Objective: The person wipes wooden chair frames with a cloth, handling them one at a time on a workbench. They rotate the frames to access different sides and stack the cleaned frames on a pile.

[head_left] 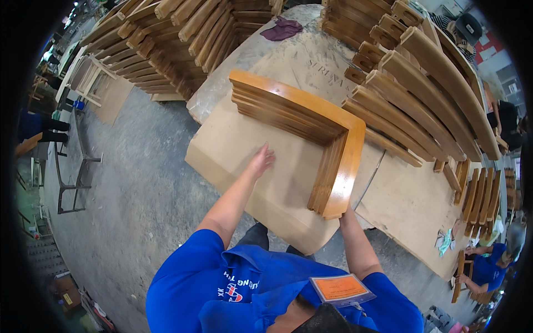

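A stack of varnished, L-shaped wooden frame pieces [348, 158] rests on a cardboard-covered table [222, 147] before me. One arm of the stack runs toward the far left and the other comes back toward me. My left hand [262, 161] is over the cardboard inside the corner, apart from the wood, its fingers stretched out and nothing in them. At the near end of the right-hand arm, my right hand [346, 215] is against the outer side of the stack. The wood hides most of its fingers, so their grip does not show.
Stacked wooden frames [161, 50] stand far left, and curved wooden pieces [411, 94] rise on the right. A dark red cloth [282, 29] lies at the table's far end. A metal stand [72, 177] is on the left floor. At far right a person in blue [488, 269] handles a wooden piece.
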A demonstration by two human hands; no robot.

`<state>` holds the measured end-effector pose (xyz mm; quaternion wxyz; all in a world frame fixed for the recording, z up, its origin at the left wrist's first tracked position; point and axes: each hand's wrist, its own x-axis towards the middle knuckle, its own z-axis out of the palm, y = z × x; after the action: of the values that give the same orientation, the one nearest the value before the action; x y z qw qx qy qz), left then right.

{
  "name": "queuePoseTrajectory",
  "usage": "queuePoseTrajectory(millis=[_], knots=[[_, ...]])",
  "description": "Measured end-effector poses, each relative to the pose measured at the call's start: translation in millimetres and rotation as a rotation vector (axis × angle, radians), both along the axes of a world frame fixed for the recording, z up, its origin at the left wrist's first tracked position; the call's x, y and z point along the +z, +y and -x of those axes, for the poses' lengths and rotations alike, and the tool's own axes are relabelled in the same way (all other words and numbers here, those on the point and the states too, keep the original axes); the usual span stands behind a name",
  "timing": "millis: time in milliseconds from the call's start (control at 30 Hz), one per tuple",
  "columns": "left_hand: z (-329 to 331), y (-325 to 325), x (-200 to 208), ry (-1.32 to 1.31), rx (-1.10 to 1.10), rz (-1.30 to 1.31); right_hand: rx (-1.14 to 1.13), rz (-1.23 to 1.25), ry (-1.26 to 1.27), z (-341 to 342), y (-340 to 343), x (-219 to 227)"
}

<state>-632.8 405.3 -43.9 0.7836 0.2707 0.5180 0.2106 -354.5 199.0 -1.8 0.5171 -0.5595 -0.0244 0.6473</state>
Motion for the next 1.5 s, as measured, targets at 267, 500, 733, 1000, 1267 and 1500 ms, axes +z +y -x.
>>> queuePoseTrajectory(millis=[267, 500, 733, 1000, 1267, 1500], knots=[[-6.4, -13.6, -8.8, 0.062, -0.572, -0.056, -0.013, 0.012, -0.214, 35.8, 5.6, -13.6], [41.2, -94.1, 29.4, 0.087, -0.513, 0.19, -0.154, 0.072, -0.203, 87.3, 36.2, -45.0], [88.6, -60.0, 5.1, -0.048, -0.005, -0.046, -0.151, 0.151, -0.015, 169.7, 107.9, -18.7], [172.6, 83.0, 4.0, -0.116, 0.425, -0.074, -0.314, 0.037, 0.115, 283.3, 209.8, -22.4], [220.6, 225.4, -24.1, -0.163, -0.056, -0.019, 0.02, 0.151, -0.072, 265.0, 250.5, -44.5], [263.7, 303.9, -48.3, 1.055, -0.002, -0.957, -0.241, 0.015, 0.109, 149.1, 245.2, -18.5]])
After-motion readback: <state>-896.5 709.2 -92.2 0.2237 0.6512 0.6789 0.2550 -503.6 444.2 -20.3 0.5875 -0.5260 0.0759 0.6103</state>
